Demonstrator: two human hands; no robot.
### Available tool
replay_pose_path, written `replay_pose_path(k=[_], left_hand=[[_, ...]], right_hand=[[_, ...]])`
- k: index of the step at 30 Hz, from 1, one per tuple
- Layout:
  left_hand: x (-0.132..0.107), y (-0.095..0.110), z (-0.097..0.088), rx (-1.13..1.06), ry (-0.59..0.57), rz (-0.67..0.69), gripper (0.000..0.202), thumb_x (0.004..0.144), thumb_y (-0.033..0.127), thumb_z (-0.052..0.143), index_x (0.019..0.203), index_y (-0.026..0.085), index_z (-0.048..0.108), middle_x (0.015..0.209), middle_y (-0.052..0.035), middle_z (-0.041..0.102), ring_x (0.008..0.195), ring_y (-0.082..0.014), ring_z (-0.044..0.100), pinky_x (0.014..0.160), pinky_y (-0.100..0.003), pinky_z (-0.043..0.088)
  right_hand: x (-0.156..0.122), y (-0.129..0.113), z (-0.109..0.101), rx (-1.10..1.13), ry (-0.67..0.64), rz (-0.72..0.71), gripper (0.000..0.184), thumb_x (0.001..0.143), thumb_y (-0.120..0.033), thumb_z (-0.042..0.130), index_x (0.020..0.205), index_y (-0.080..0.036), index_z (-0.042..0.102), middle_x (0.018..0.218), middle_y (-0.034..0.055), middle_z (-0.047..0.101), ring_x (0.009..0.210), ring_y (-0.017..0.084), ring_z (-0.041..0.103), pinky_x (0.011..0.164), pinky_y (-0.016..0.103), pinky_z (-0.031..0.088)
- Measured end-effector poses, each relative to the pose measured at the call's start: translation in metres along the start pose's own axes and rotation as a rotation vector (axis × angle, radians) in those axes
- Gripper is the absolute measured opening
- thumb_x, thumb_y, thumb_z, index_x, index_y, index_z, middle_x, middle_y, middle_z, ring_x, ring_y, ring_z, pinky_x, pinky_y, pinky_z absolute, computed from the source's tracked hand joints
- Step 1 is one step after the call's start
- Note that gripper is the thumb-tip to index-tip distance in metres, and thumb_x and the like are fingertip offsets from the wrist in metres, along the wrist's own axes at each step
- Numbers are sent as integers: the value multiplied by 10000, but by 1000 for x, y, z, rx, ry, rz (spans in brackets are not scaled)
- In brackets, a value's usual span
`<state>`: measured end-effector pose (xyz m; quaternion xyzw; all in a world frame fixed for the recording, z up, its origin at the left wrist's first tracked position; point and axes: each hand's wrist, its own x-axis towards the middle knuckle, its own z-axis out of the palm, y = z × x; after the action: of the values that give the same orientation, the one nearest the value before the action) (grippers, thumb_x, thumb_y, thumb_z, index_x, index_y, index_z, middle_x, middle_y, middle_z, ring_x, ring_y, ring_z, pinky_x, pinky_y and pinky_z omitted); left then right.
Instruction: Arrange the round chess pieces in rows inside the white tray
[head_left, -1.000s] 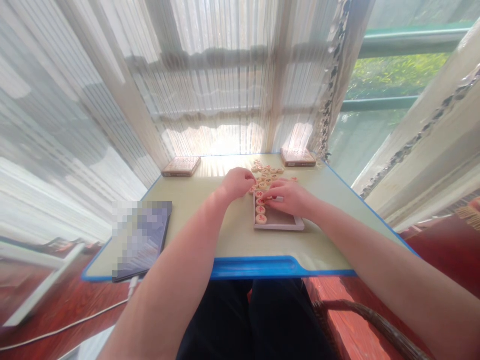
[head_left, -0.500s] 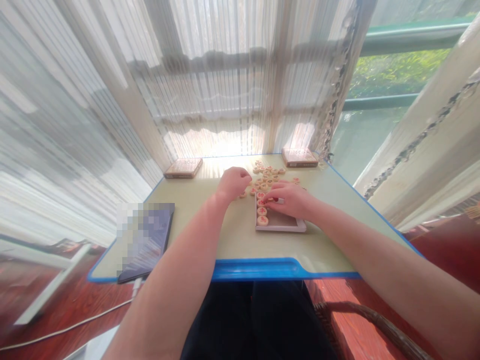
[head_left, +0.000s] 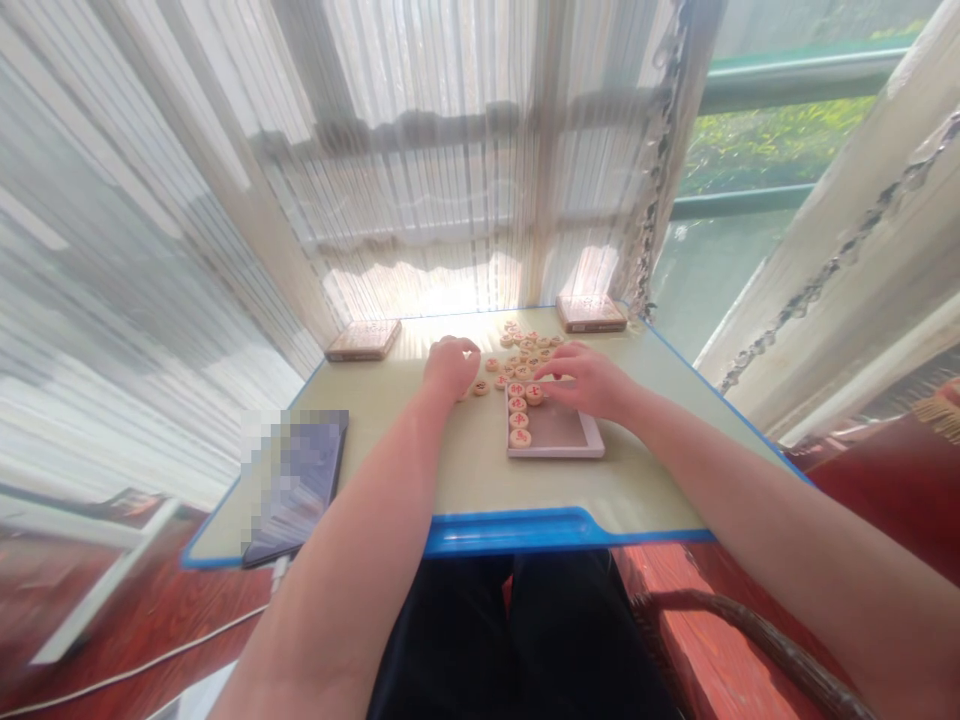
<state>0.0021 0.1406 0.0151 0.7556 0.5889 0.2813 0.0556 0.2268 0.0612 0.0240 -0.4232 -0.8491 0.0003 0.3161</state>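
Note:
Just right of my left hand (head_left: 452, 367), a round Chinese chess piece (head_left: 491, 365) lies on the table. That hand's fingers are loosely curled, and no piece shows in them. My right hand (head_left: 589, 380) is open above the far right part of a shallow box tray (head_left: 556, 452), thumb and fingers apart. Close to its fingertips a red-marked piece (head_left: 534, 393) sits in the tray. Several red-marked pieces (head_left: 519, 420) form a column along the tray's left wall. Beyond the tray, more chess pieces (head_left: 525, 345) are heaped loosely between my hands.
Two flat boxes lie at the back, a left box (head_left: 364, 340) and a right box (head_left: 591, 313). A dark tablet (head_left: 300, 490) with a white cable (head_left: 195, 635) rests at the table's left edge. Blue trim (head_left: 510, 532) runs along the front edge; curtains (head_left: 435, 180) hang behind.
My left hand has drawn back to the left, and a piece now shows apart from it. My right hand has lifted towards the back, uncovering a piece beside the top of the column.

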Motion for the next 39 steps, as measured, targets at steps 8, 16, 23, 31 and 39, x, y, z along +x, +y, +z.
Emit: replay_pose_path(k=[8,16,23,31,39], left_hand=[[-2,2,0,2,20,35,269,762,206,466,845,199,721,940,-76,633,935,-239,562,881,-355,442],[-2,2,-2,34,17,44,267,754,198,463,826,200,720,920,-74,640,925,-234,559,885,-349,438],[-3,2,-2,46,9,78,253,753,184,461,807,199,708,933,-73,643,991,-240,535,904,-346,427],[-2,1,0,55,73,39,244,772,204,467,850,193,698,981,-80,625,1013,-254,519,941,-360,403],[7,-3,5,-180,73,-148,394,857,293,360,1139,158,600,1255,-90,569,1195,-218,469,1033,-345,331]], right_hand=[[1,-18,3,77,-148,-75,166,781,-270,608,863,-245,750,768,41,608,755,156,534,695,277,427],[2,-17,5,119,-156,-93,154,783,-247,614,847,-247,753,765,38,627,745,154,522,689,276,430],[1,-20,4,111,-123,-109,147,773,-223,612,840,-229,743,760,40,622,766,166,521,692,277,432],[1,-14,-3,-12,19,-52,180,802,-240,549,880,-200,706,830,65,622,822,198,541,781,331,441],[-1,30,3,-149,175,334,467,907,-430,343,1271,-193,516,1232,128,536,1167,284,433,1009,463,304]])
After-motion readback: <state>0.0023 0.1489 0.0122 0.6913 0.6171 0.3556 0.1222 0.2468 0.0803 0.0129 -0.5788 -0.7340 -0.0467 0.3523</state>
